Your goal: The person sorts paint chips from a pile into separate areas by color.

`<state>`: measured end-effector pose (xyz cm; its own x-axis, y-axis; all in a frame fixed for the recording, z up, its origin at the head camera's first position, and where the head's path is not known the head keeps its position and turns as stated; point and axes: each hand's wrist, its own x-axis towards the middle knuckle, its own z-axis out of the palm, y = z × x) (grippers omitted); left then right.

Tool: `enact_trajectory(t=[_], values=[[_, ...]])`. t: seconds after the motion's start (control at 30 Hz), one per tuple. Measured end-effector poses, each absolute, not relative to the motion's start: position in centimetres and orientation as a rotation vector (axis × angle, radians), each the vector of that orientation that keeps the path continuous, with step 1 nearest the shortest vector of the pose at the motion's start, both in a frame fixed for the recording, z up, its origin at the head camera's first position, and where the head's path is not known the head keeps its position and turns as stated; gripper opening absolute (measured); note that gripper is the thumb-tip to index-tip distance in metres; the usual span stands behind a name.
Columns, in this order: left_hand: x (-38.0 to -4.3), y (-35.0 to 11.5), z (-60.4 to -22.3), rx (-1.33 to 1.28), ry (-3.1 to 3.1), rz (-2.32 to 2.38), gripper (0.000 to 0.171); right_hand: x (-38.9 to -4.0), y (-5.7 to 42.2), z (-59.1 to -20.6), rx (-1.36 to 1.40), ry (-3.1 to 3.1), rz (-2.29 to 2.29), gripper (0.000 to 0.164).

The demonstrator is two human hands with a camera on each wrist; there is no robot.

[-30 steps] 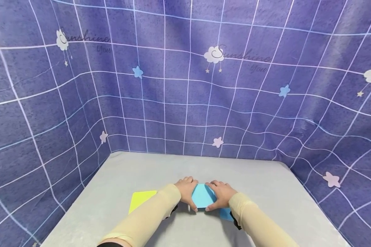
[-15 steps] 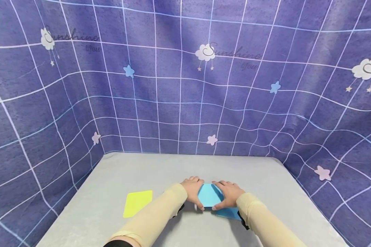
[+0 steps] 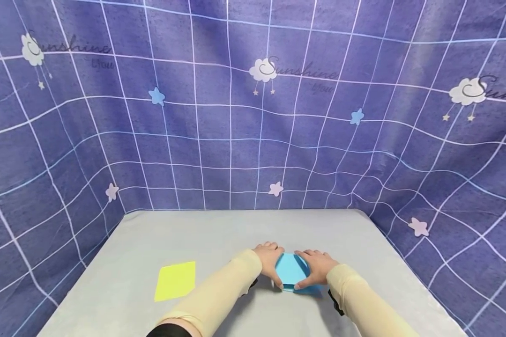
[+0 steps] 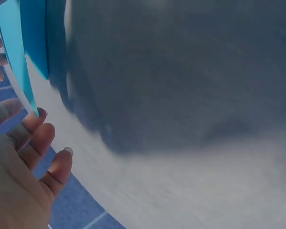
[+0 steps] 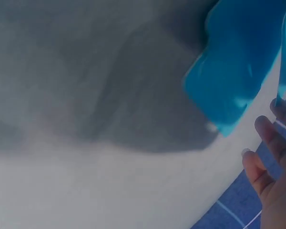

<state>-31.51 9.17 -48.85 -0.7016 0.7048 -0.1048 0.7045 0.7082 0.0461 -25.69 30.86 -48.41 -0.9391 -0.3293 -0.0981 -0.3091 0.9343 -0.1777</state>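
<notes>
A light blue sheet [image 3: 292,267] is held level just over the table between both hands. My left hand [image 3: 269,262] grips its left edge, thumb at the near corner and fingers at the far one. My right hand [image 3: 319,268] grips the right edge in the same way. Under it lies a second, darker blue sheet [image 5: 238,67], mostly covered in the head view. The left wrist view shows the held sheet [image 4: 12,38] apart from the lower sheet [image 4: 35,33], with a fingertip at its edge. A yellow sheet [image 3: 175,281] lies flat to the left.
The grey table [image 3: 219,229] stretches out around the hands. Behind it and along both sides hangs a purple-blue curtain [image 3: 244,154] with a grid, clouds and stars.
Both hands have carried the light blue sheet rightward, away from the yellow sheet and over the lower blue sheet. The head view has turned slightly right.
</notes>
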Motion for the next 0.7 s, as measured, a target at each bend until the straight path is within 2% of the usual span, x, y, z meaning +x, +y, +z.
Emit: enact_trajectory(t=[0.37, 0.7], values=[[-31.0, 10.1, -50.0, 1.181, 2.767, -0.024, 0.105, -24.6, 31.1, -48.9, -0.417, 2.947, -0.219, 0.100], [-30.4, 8.7, -49.7, 1.100, 2.774, -0.014, 0.102, -25.2, 29.8, -49.2, -0.510, 2.968, -0.201, 0.096]])
